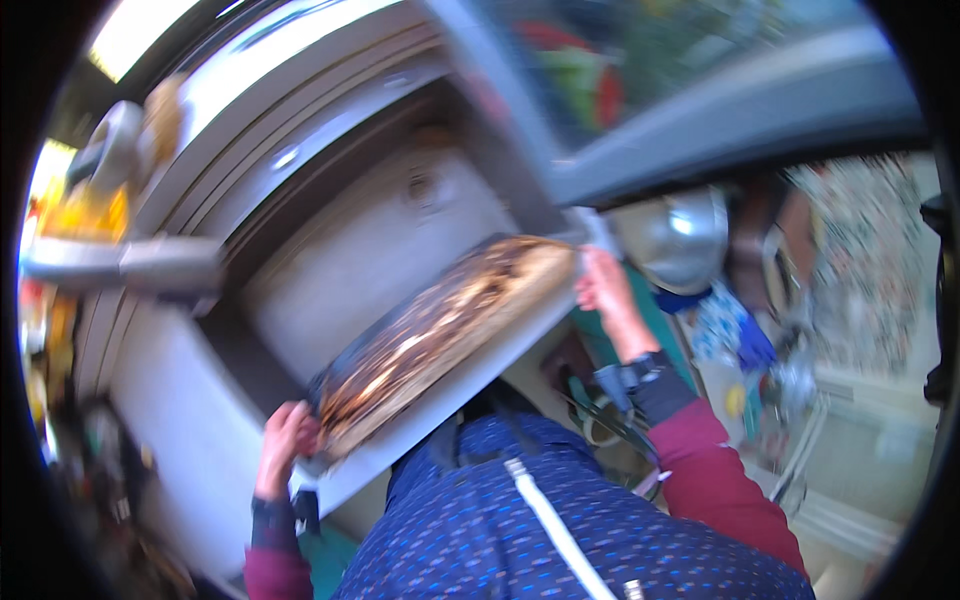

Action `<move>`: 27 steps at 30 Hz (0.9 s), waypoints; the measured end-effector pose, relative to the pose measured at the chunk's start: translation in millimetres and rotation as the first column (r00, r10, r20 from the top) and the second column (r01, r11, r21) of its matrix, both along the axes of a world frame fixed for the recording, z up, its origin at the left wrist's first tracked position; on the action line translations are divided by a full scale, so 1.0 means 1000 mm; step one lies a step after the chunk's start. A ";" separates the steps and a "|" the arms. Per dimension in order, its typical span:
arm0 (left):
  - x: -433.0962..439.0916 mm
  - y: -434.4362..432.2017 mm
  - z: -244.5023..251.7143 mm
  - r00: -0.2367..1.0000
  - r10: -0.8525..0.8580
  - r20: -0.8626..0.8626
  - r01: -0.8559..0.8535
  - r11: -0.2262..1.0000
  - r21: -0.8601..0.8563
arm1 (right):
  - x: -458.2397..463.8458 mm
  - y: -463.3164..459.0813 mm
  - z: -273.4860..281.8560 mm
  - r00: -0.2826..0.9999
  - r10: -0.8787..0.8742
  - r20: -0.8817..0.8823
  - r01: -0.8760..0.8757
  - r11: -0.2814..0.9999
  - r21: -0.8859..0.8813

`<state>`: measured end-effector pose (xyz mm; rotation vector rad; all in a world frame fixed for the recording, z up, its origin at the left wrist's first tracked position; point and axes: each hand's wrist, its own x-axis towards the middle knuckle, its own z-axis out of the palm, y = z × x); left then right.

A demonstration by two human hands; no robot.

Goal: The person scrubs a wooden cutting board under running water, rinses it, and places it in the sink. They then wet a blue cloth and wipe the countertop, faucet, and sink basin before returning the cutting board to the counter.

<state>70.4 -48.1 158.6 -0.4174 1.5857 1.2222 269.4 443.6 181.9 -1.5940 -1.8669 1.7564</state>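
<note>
Across the front of a grey sink (330, 277) lies a long rectangular pan or board (442, 337). Its top is glossy and dark brown, its near edge is tan, and blur hides exactly what it is. My left hand (286, 444) has its fingers curled at the lower left end. At the upper right end, my right hand (611, 296) grips the other corner. Both hands hold it tilted over the sink's near rim. Beyond it, a round drain (424, 187) shows in the basin floor.
Left of the sink juts a blurred grey faucet-like fitting (165, 266), with a yellow thing (90, 214) behind it. A grey-framed window or panel (720, 142) overhangs the upper right. On the right stand a shiny metal bowl (682, 240) and a blue-and-white cloth (720, 322).
</note>
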 end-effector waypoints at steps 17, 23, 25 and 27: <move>0.015 0.070 0.078 0.766 -0.105 -0.634 0.122 0.992 -0.017 | 0.220 0.154 -0.003 0.807 -0.363 0.467 -0.450 0.135 0.883; 0.052 0.134 0.100 0.723 -0.224 -0.654 0.262 0.964 -0.040 | 0.210 0.213 -0.010 0.748 -0.192 0.635 -0.430 0.589 0.684; 0.060 0.155 0.109 0.716 -0.239 -0.656 0.297 0.955 -0.024 | 0.222 0.217 0.000 0.890 -0.255 0.378 -0.171 0.582 0.795; 0.069 0.175 0.118 0.732 -0.247 -0.636 0.320 0.947 0.000 | 0.242 0.217 0.021 0.944 -0.185 0.273 -0.079 0.676 0.733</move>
